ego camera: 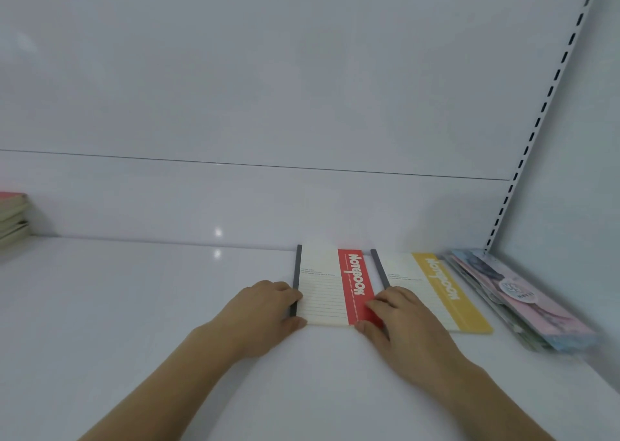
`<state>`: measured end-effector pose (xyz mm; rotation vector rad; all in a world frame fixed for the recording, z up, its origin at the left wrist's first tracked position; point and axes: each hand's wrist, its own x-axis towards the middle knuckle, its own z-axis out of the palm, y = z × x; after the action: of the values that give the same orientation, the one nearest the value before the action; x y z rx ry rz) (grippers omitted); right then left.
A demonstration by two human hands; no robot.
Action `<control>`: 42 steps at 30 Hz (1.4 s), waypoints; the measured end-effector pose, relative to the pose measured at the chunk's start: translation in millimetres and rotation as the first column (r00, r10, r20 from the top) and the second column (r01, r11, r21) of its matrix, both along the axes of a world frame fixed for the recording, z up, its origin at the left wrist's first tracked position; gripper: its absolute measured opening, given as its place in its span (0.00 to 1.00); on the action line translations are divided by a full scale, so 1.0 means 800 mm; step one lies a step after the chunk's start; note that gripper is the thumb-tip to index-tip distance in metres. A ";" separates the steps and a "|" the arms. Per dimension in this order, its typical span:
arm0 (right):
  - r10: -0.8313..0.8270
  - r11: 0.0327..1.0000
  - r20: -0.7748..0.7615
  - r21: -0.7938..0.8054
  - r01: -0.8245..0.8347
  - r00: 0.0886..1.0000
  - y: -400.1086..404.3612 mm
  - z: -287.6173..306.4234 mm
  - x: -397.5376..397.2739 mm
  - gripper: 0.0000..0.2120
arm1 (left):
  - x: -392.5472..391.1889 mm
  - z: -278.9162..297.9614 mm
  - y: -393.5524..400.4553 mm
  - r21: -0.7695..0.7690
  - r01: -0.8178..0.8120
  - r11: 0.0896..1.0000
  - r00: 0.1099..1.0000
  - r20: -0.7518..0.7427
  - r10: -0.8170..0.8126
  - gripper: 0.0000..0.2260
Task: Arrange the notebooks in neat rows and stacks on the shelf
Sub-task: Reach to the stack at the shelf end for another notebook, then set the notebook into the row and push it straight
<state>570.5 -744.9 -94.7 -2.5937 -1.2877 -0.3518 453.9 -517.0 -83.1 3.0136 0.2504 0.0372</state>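
Observation:
A cream notebook with a red band (330, 283) lies flat on the white shelf (134, 306), its far end against the back panel. My left hand (265, 309) holds its grey spine side, fingers on the cover and thumb at the near corner. My right hand (399, 320) holds the red-band side the same way, covering the near right corner. Just to the right lies a matching notebook with a yellow band (436, 289), partly under my right hand. Further right sits a stack of pink and blue notebooks in clear wrap (523, 303).
A stack of notebooks with pale pages and a pink top cover (11, 219) stands at the far left edge. A slotted upright rail (536, 122) runs up the back panel at the right. Bare shelf stretches between the left stack and my hands.

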 end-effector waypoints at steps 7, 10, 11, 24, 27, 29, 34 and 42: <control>-0.010 0.999 0.023 -0.034 0.011 1.000 0.003 0.004 -0.007 0.26 | -0.015 0.000 -0.014 -0.055 -0.061 0.997 0.993 0.102 0.067 0.26; 0.016 1.000 0.030 -0.020 -0.015 0.999 0.013 0.008 -0.017 0.28 | -0.032 0.002 -0.018 -0.063 -0.124 0.990 0.958 0.251 0.136 0.27; 0.020 1.000 0.030 -0.012 -0.020 0.999 0.019 0.009 -0.023 0.30 | -0.040 0.003 -0.019 -0.067 -0.145 0.987 0.946 0.285 0.158 0.27; 0.218 0.976 0.008 0.008 -0.218 0.976 0.161 0.037 -0.217 0.43 | -0.247 0.023 0.067 -0.018 -0.399 0.917 0.824 0.432 0.367 0.28; 0.278 0.960 0.026 0.012 -0.279 0.960 0.215 0.046 -0.293 0.40 | -0.332 0.033 0.110 -0.009 -0.444 0.896 0.807 0.431 0.405 0.29; 0.310 0.950 0.007 0.027 -0.310 0.951 0.252 0.050 -0.346 0.37 | -0.389 0.037 0.139 0.001 -0.482 0.876 0.788 0.438 0.433 0.29; 0.388 0.921 -0.015 0.055 -0.386 0.922 0.344 0.054 -0.455 0.37 | -0.513 0.037 0.212 -0.034 -0.589 0.807 0.719 0.433 0.543 0.28; 0.496 0.855 0.055 0.141 -0.499 0.866 0.505 0.063 -0.530 0.35 | -0.606 0.036 0.337 -0.095 -0.655 0.749 0.633 0.472 0.614 0.29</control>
<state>146.2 -341.1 -44.6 -2.0331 -1.7947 -0.3545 -31.0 -247.1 -54.3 2.6829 1.2643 0.8608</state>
